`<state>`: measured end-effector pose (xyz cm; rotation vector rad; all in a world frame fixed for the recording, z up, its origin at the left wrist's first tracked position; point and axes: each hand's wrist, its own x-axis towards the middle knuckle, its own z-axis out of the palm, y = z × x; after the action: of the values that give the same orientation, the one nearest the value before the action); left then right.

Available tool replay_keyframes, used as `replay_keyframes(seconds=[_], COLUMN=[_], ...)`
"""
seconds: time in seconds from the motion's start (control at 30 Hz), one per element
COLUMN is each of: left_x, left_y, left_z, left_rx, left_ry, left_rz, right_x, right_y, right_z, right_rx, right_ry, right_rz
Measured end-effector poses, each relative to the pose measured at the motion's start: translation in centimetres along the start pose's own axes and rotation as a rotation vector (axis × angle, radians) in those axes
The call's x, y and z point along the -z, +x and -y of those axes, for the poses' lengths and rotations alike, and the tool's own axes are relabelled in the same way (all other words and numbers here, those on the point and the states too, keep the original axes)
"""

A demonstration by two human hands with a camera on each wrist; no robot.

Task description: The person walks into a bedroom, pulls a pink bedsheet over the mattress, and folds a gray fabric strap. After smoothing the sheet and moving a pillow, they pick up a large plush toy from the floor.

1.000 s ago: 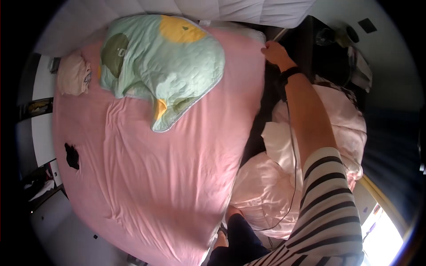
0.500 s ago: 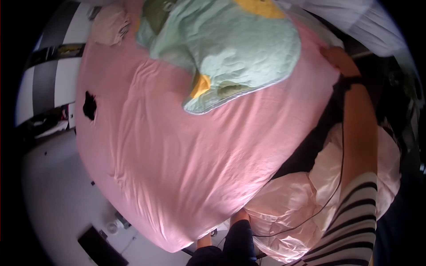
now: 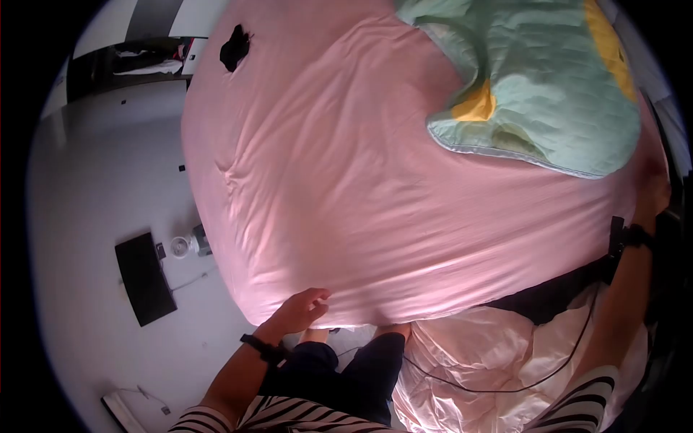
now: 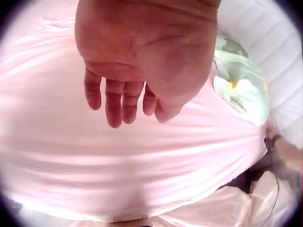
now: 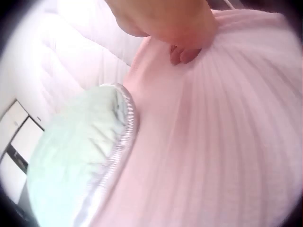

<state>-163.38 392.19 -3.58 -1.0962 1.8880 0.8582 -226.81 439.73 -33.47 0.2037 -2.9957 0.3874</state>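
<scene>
One pink bedsheet [image 3: 375, 195], spread across the middle of your head view, folds fanning from your right hand. Two hands, yours: the right hand [image 5: 168, 21] at the bedsheet's right-hand edge, fingers curled and pinching the fabric; the left hand [image 4: 147, 52] over the bedsheet, palm showing, fingers loosely bent. One green quilt [image 3: 556, 101], two yellow patches showing, lying on the bedsheet near your right hand. One black cloth item [image 3: 234, 49], on the bedsheet's far left. One pale pink comforter [image 3: 469, 353], heaped alongside. Two black wrist straps [image 3: 266, 350], one per arm.
</scene>
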Motion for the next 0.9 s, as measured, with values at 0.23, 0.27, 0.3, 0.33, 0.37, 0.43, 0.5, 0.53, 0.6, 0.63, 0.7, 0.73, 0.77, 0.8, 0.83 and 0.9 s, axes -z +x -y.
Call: replay_keyframes(seconds=[0.23, 0.27, 0.3, 0.33, 0.37, 0.43, 0.5, 0.53, 0.6, 0.63, 0.7, 0.73, 0.77, 0.8, 0.83, 0.9], left_x=[-1.2, -1.3, -1.2, -1.2, -1.7, -2.4, -3.0, -3.3, -3.2, -3.1, -2.4, -1.7, -1.1, -0.6, -0.3, 0.3], left_y=[0.2, 0.4, 0.6, 1.2, 1.6, 2.8, 4.5, 5.5, 6.5, 6.6, 7.3, 7.4, 7.1, 7.1, 7.4, 8.9], left_z=[0.8, 1.6, 2.2, 2.6, 2.6, 2.5, 1.5, 0.8, -1.6, -1.6, -1.2, -0.9, -0.4, -0.1, 0.1, 0.2], left_rx=[0.103, 0.118, 0.127, 0.138, 0.121, 0.070, 0.020, 0.005, 0.001, -0.043, -0.138, -0.108, -0.077, -0.048, -0.013, -0.028], left_ry=[0.051, 0.042, 0.037, 0.063, 0.072, 0.105, 0.058, 0.022, -0.021, 0.034, 0.148, 0.150, 0.152, 0.151, 0.059, 0.167], left_rz=[-0.045, -0.071, -0.085, -0.059, -0.111, -0.185, -0.176, -0.195, -0.186, -0.175, -0.155, -0.178, -0.182, -0.181, -0.182, -0.231], right_x=[-0.2, -0.2, -0.1, -0.1, -0.1, -0.3, -0.4, -0.4, 0.5, 1.7, 2.2, 2.5, 2.4, 2.3, 2.0, 1.7], right_y=[2.2, 2.6, 3.2, 3.9, 4.1, 3.9, 4.2, 4.4, 4.3, 4.0, 4.3, 4.2, 4.1, 4.2, 4.5, 4.8], right_z=[-1.1, -1.4, -1.9, -2.3, -2.5, -3.0, -3.3, -3.5, -1.6, -1.2, -2.5, -3.0, -3.6, -3.8, -3.5, -3.2], right_rx=[0.009, 0.010, 0.004, 0.007, 0.012, -0.005, -0.035, -0.052, -0.151, 0.081, 0.028, 0.007, -0.002, -0.005, 0.002, 0.008], right_ry=[-0.103, -0.114, -0.120, -0.120, -0.120, -0.140, -0.164, -0.172, -0.046, -0.179, -0.126, -0.101, -0.081, -0.061, -0.039, 0.006], right_rz=[-0.053, -0.064, -0.076, -0.089, -0.099, -0.116, -0.131, -0.135, -0.111, -0.152, -0.117, -0.099, -0.079, -0.063, -0.051, -0.021])
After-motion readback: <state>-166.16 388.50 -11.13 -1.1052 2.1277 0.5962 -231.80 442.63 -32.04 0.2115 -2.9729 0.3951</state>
